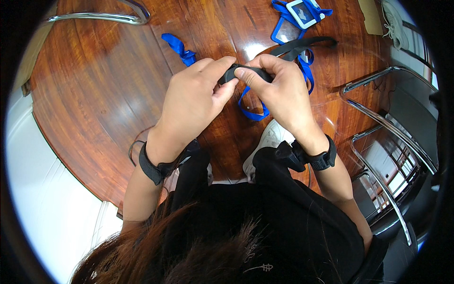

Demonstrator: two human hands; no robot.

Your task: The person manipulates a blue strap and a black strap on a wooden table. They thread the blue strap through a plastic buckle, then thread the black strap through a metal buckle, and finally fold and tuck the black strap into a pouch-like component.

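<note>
Closest to the viewer, long reddish-brown hair (pixel 142 236) falls over the person's black clothing (pixel 265 217). Both forearms reach forward, each with a black wristband, the left (pixel 150 165) and the right (pixel 327 154). A white shoe (pixel 270 137) shows near the right wrist. Above centre, the two hands nearly meet over a glossy reddish-brown wooden surface (pixel 94 90). The left hand (pixel 189 92) pinches one end of a bunched black strip (pixel 228 75) between thumb and fingers; the right hand (pixel 283 92) grips its other end, thumb pressed on top. Beneath and just beyond the right hand loops a blue lanyard (pixel 255 116); a knotted blue ribbon (pixel 177 47) lies beyond the left. Past the right hand stretches a black strap (pixel 302 46); the hand hides whether it joins the strip. At right stand chrome-framed chairs (pixel 347 88). Farthest off lie a white-framed badge holder (pixel 302 14) and, at upper right, a pale laced shoe (pixel 396 26).
</note>
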